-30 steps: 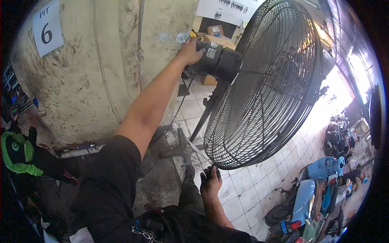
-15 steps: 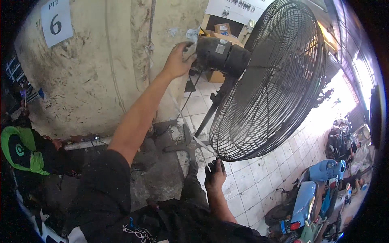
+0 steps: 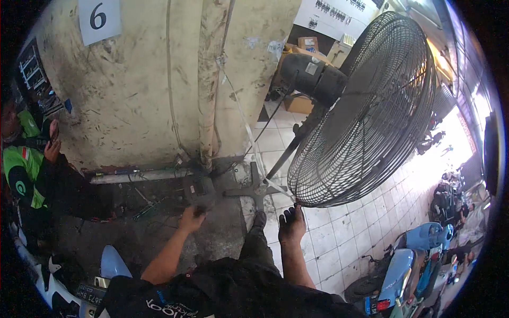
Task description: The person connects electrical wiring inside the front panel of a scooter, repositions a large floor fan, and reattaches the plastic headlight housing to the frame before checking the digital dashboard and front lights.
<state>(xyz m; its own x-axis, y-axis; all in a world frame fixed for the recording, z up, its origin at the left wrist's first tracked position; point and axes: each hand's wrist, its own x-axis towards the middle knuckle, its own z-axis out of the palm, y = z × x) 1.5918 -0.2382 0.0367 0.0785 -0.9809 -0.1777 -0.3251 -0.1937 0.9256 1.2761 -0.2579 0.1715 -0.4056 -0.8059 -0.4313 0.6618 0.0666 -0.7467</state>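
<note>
"Fan (image 3: 366, 114) first: where was it?"

"Right of centre, its round cage (image 3: 360, 140) filling much of the upper right of the frame. The motor (image 3: 305, 74) sat behind the cage, toward the top centre. The pole (image 3: 283, 160) ran down and left to a cross-shaped base (image 3: 260, 192) on the floor (image 3: 328, 238), near the middle."

"And the person's right grip (image 3: 291, 222)?"

"Just below the cage, fingers pointing up and half bent. A fingertip touched the lower edge or came very near it. I couldn't tell which, nor whether the grip was closed on anything."

"The left grip (image 3: 191, 218)?"

"Below and left of the base in the frame, well apart from the cage. Its fingers looked curled, but too little of them showed, so I couldn't tell whether it held something. A dark thing (image 3: 199, 188) lay just above it in the frame."

"What ran beside the pole?"

"A white strap (image 3: 246, 124), from the pipe (image 3: 208, 106) on the wall (image 3: 140, 90) down past the base, then toward the cage's lower edge. A dark cable (image 3: 272, 117) hung near the motor."

"And around them?"

"A white sheet (image 3: 112, 32) at upper left, a co-worker (image 3: 24, 175) in green and black at far left, cartons (image 3: 299, 103) behind the motor, a blue motorbike (image 3: 395, 265) at lower right."
</note>
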